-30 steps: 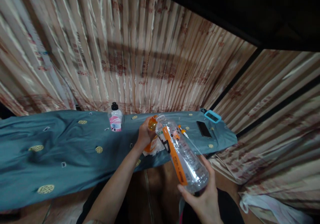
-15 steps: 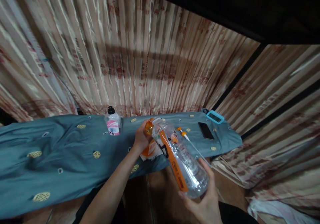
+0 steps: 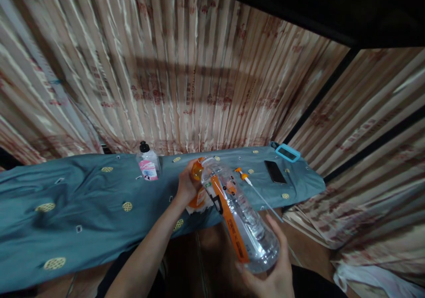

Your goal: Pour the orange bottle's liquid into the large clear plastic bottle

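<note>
Pleated curtains (image 3: 186, 81) behind tabletop (image 3: 96, 187). On my feed, L hand (image 3: 187, 185) has fingers round orange btl (image 3: 197, 171) nr front edge; R hand (image 3: 272, 275) fingers grasp base of tilted clear btl (image 3: 239, 216), mouth by orange btl's top. Pump w/ tube (image 3: 245, 177) lies just beyond.

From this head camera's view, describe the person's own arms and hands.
The left hand and right hand show no gloves. The left forearm is bare, with no sleeve, watch or wristband in view. The right forearm is cut off by the picture's bottom edge.
</note>
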The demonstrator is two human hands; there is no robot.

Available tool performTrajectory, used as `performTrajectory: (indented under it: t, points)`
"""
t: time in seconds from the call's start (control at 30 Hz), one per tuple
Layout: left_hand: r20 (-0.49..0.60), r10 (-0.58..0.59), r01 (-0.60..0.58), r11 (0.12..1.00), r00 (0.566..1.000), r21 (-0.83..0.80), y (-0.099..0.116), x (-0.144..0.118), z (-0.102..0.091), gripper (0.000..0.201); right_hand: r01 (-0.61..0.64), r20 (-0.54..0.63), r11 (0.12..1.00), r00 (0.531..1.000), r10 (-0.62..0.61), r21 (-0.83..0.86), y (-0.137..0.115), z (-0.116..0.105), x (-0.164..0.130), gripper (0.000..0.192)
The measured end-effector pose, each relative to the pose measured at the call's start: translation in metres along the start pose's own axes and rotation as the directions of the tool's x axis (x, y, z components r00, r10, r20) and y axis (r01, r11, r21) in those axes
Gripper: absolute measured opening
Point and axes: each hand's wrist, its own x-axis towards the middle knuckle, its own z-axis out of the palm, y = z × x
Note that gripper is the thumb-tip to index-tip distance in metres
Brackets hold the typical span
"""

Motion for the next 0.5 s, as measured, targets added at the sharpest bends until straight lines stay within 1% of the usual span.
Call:
performTrajectory:
  t: [0.1,0.17,0.27,0.4,0.5]
  points:
    - [-0.001,0.012,-0.012,0.999,1.0,-0.03,-0.0022,-0.0009,0.0014,0.043,-0.039,0.001,0.999,0.999,0.039,0.022,0.0026,0.0011,-0.0031,0.101]
    - [-0.007,0.011,-0.011,1.0,1.0,-0.013,-0.0021,-0.0012,0.0014,0.041,-0.047,-0.007,0.998,0.999,0.047,0.028,0.0032,0.0015,-0.0036,0.102]
    - [-0.018,0.001,0.0,0.999,1.0,0.033,0.0009,-0.0014,0.0001,0.041,-0.045,-0.017,0.999,0.999,0.045,0.029,0.0029,0.0019,-0.0027,0.101]
    - [-0.043,-0.023,0.024,1.0,0.999,0.021,0.0044,-0.0003,-0.0023,0.038,-0.014,-0.011,1.0,1.0,0.015,0.025,0.002,0.0029,-0.0009,0.1]
    - [-0.053,-0.032,0.034,0.999,0.998,0.029,0.0034,0.0009,-0.0025,0.039,-0.03,-0.016,0.999,0.999,0.03,0.022,-0.0007,0.0044,-0.0006,0.099]
